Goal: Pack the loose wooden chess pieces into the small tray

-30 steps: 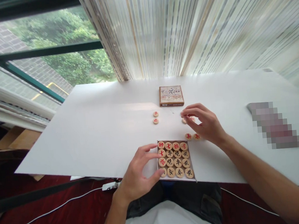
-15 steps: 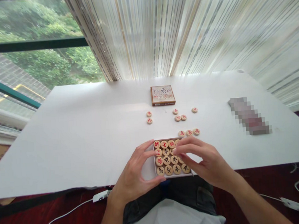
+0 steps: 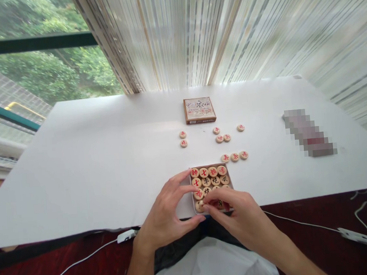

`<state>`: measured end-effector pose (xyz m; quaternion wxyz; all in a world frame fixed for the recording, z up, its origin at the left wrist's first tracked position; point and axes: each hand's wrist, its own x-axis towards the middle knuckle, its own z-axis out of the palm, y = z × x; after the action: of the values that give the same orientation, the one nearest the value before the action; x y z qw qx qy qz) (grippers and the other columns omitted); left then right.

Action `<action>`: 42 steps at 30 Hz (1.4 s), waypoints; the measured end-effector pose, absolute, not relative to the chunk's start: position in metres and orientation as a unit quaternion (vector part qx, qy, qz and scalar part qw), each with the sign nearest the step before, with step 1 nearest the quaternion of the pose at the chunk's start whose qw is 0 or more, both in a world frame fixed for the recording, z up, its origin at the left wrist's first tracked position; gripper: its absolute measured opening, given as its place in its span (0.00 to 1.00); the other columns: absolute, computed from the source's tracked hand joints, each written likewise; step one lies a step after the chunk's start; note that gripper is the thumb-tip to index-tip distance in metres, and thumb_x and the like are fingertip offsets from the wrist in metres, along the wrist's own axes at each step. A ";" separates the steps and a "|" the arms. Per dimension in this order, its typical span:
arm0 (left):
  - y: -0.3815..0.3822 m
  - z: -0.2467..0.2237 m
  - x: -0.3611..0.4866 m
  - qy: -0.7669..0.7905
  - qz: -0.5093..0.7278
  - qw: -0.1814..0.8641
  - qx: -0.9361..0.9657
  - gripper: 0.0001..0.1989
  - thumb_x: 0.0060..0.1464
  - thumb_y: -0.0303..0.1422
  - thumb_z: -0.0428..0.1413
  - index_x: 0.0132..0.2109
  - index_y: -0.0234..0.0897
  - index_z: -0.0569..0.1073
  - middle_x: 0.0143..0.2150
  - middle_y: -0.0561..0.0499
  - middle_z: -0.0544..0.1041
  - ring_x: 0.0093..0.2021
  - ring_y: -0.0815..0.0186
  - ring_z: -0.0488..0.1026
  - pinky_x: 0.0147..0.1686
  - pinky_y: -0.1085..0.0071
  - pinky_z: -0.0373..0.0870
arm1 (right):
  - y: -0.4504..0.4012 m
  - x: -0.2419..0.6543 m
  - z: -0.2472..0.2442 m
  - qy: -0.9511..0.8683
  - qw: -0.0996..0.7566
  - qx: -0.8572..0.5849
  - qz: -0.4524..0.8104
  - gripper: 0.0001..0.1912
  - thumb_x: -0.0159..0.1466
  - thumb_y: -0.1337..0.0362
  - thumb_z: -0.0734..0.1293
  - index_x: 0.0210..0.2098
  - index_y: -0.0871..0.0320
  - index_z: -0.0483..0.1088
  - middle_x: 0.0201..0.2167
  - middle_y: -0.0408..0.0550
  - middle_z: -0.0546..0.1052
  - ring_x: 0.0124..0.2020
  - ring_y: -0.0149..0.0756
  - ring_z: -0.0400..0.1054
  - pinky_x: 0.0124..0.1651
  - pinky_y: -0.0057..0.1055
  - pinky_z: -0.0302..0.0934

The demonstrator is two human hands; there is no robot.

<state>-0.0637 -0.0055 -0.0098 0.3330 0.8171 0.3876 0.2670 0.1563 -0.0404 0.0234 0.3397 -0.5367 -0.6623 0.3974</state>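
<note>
An open box tray [image 3: 193, 204] at the table's near edge holds rows of round Chinese chess pieces [image 3: 206, 181], some with red characters and some with black. My left hand [image 3: 168, 208] spans the tray's left side, fingers at the far corner and thumb at the near edge, gripping it. Over the tray's near row, my right hand [image 3: 235, 207] pinches a pale chess piece [image 3: 202, 204] near the left end. That hand covers several pieces in the near rows. Beyond the tray, red-lettered pieces [image 3: 234, 157] lie on the table.
The box lid [image 3: 199, 110], printed with Chinese writing, lies farther back on the white table [image 3: 93, 170]. A blurred long object [image 3: 308, 132] is at the right. Cables [image 3: 81, 260] with white plugs run below the table edge. Strip curtains [image 3: 175, 36] hang behind.
My right hand has moved from the tray's right side to its near left, uncovering the far right pieces. My left hand stays at the tray. The view has shifted slightly.
</note>
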 end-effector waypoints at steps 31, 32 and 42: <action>-0.003 -0.013 -0.058 0.350 0.305 0.270 0.844 0.13 0.60 0.28 0.63 0.51 0.46 0.80 0.68 0.47 0.69 0.70 0.53 0.63 0.68 0.51 0.66 | -0.056 0.178 0.007 -0.841 0.264 -0.439 0.175 0.17 0.70 0.76 0.62 0.55 0.55 0.72 0.49 0.51 0.80 0.50 0.45 0.72 0.52 0.45 0.73; -0.004 -0.013 -0.057 0.353 0.303 0.268 0.844 0.13 0.60 0.27 0.63 0.50 0.46 0.80 0.68 0.47 0.69 0.70 0.53 0.63 0.68 0.51 0.66 | -0.057 0.178 0.007 -0.843 0.263 -0.437 0.171 0.17 0.71 0.75 0.62 0.55 0.55 0.72 0.48 0.51 0.80 0.49 0.45 0.72 0.51 0.45 0.73; -0.004 -0.011 -0.058 0.361 0.300 0.283 0.836 0.14 0.61 0.27 0.62 0.53 0.46 0.79 0.69 0.46 0.69 0.70 0.53 0.62 0.68 0.50 0.66 | -0.044 0.201 0.002 -0.818 0.303 -0.480 0.096 0.20 0.70 0.77 0.62 0.59 0.58 0.70 0.54 0.56 0.78 0.56 0.45 0.69 0.56 0.46 0.71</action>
<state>-0.0579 -0.0037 -0.0111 0.2829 0.8364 0.3613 0.2997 0.2007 -0.0438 0.0016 0.3031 -0.4798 -0.8177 0.0961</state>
